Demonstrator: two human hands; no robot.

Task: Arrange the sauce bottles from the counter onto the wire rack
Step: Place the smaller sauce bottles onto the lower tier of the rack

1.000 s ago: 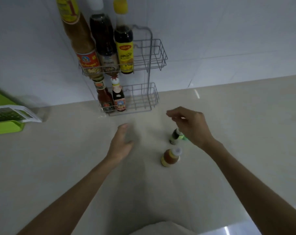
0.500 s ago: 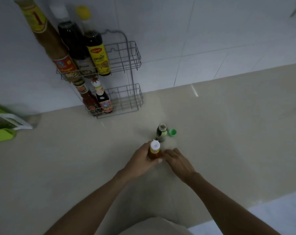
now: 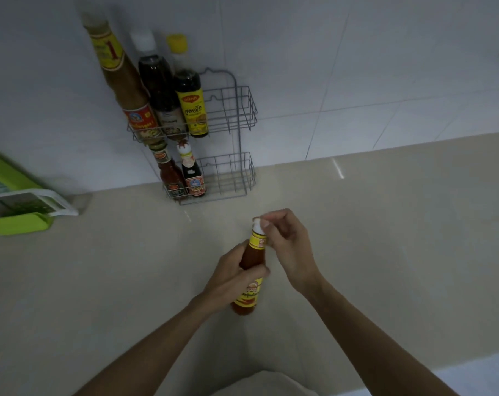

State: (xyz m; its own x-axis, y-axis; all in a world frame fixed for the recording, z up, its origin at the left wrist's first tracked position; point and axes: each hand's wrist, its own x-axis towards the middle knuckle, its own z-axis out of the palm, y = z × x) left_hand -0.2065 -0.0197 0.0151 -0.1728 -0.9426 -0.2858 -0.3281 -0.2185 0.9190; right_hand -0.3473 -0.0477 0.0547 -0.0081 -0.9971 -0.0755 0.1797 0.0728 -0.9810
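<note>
My left hand (image 3: 233, 277) grips the body of an orange-red chili sauce bottle (image 3: 252, 258) with a yellow label, lifted off the beige counter (image 3: 385, 238). My right hand (image 3: 288, 244) pinches the bottle's white cap (image 3: 258, 225). The two-tier grey wire rack (image 3: 236, 115) stands against the tiled wall behind. Its top tier holds three tall bottles: a brown sauce (image 3: 122, 78), a dark sauce (image 3: 159, 90) and a yellow-capped soy bottle (image 3: 189, 95). The bottom tier holds a red chili bottle (image 3: 169, 175) and a dark bottle (image 3: 192, 172). The small green-capped bottle is hidden.
A green and white plastic chopper box (image 3: 16, 201) sits at the left on the counter by the wall. The right halves of both rack tiers have no bottles. A white floor strip (image 3: 476, 372) shows at bottom right.
Both hands closed on the orange-red bottle and lifted it off the counter toward me. The right hand moved from the bottle's side to its cap. The small bottle beside it is no longer visible.
</note>
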